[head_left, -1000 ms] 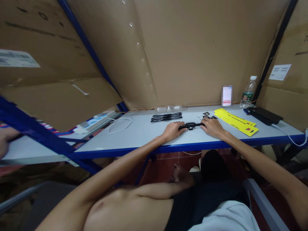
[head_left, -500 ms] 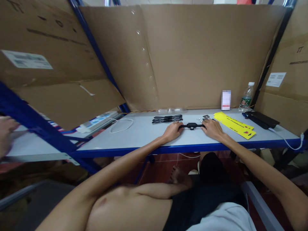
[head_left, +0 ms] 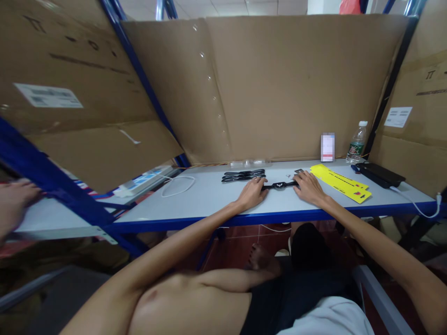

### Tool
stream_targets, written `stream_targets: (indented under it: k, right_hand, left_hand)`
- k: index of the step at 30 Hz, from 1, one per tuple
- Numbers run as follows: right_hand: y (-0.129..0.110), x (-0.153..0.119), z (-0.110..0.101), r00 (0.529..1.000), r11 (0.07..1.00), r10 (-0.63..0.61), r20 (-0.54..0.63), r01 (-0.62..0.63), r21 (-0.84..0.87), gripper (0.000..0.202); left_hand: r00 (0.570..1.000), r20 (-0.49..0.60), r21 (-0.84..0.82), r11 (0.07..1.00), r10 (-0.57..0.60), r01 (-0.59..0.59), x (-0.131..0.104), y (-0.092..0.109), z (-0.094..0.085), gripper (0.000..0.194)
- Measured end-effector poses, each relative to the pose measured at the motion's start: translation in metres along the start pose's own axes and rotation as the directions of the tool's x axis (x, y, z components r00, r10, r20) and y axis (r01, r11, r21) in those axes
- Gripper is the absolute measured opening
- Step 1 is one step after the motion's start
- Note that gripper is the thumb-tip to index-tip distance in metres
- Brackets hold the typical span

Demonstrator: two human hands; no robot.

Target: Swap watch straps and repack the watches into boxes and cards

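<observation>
A slim black bar-shaped item point(head_left: 279, 185) with a wider middle lies across the grey table between my hands. My left hand point(head_left: 252, 193) is closed on its left end, and my right hand point(head_left: 310, 188) is closed on its right end. Just behind my left hand sits a small pile of similar black items point(head_left: 240, 175). Yellow printed cards point(head_left: 340, 182) lie to the right of my right hand. Beyond its fingertips are a small dark flat piece point(head_left: 298, 171) and tiny bits point(head_left: 288, 176) too small to make out.
Farther right are a phone point(head_left: 327, 147), a water bottle point(head_left: 356, 143) and a black device point(head_left: 381, 175) with a white cable. A looped cable point(head_left: 178, 186) and power strip point(head_left: 141, 180) are at the left. Another person's hand point(head_left: 17, 202) rests at the far left.
The black item now shows a flatter middle, without the part that stuck out toward me. Both hands still hold its ends. The camera view has tilted up slightly.
</observation>
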State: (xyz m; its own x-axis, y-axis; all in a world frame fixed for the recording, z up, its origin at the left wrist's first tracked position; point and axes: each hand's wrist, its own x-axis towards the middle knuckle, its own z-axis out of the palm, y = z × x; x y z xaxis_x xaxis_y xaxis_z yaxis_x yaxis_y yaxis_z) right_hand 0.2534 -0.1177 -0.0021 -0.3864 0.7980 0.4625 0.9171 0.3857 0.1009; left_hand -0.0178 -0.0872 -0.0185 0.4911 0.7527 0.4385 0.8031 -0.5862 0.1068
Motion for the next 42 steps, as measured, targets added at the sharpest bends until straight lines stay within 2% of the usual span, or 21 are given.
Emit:
stream_targets:
  k: [9,12,15,17,23,27,30,33,36,39,42]
  right_hand:
    - [0.001,0.001,0.001,0.999,1.000,-0.008,0.039,0.008,0.012,0.031]
    - [0.001,0.002,0.000,0.999,1.000,-0.001,0.041,0.000,0.016,0.030]
    - [-0.002,-0.001,-0.004,0.999,0.999,-0.003,0.048,0.001,0.050,0.031]
    - [-0.007,-0.008,-0.008,0.997,0.998,0.013,0.073,-0.018,0.062,0.031]
    - [-0.023,-0.047,-0.016,0.986,0.986,0.144,0.084,-0.150,0.070,0.027]
    - [-0.025,-0.057,-0.015,0.982,0.974,0.188,0.033,-0.190,0.123,0.027]
    - [-0.025,-0.062,-0.013,0.986,0.973,0.163,-0.022,-0.157,0.169,0.023]
    - [-0.027,-0.071,-0.009,0.985,0.971,0.102,-0.139,-0.068,0.229,0.017]
    - [-0.034,-0.082,-0.004,0.960,0.956,0.041,-0.277,0.043,0.290,0.006]
    - [-0.039,-0.088,0.001,0.922,0.940,-0.007,-0.387,0.139,0.313,0.013]
    - [-0.042,-0.088,0.003,0.890,0.933,-0.086,-0.448,0.230,0.276,0.021]
  left_hand:
    - [0.999,0.013,-0.003,0.999,0.038,-0.038,0.002,-0.005,0.003,0.024]
    - [0.999,0.011,0.000,0.999,0.035,-0.035,0.001,-0.005,0.003,0.028]
    - [0.999,-0.030,0.004,0.999,0.037,-0.037,0.001,-0.005,0.004,0.040]
    - [0.998,-0.044,0.008,0.999,0.036,-0.035,0.001,-0.005,0.005,0.044]
    - [0.998,0.020,-0.011,0.999,0.052,-0.052,0.003,-0.005,0.007,0.031]
    - [0.998,0.016,-0.019,0.998,0.064,-0.064,0.003,-0.005,0.007,0.030]
    - [0.999,0.008,-0.010,0.998,0.054,-0.054,0.002,-0.006,0.008,0.033]
    - [0.999,-0.037,0.015,0.999,0.038,-0.037,0.001,-0.006,0.007,0.038]
    - [0.999,-0.043,0.014,0.999,0.033,-0.032,0.000,-0.005,0.005,0.035]
    - [0.998,0.006,-0.008,0.998,0.066,-0.066,0.000,-0.005,0.004,0.037]
    - [0.996,0.023,-0.024,0.996,0.090,-0.089,0.000,-0.006,0.005,0.042]
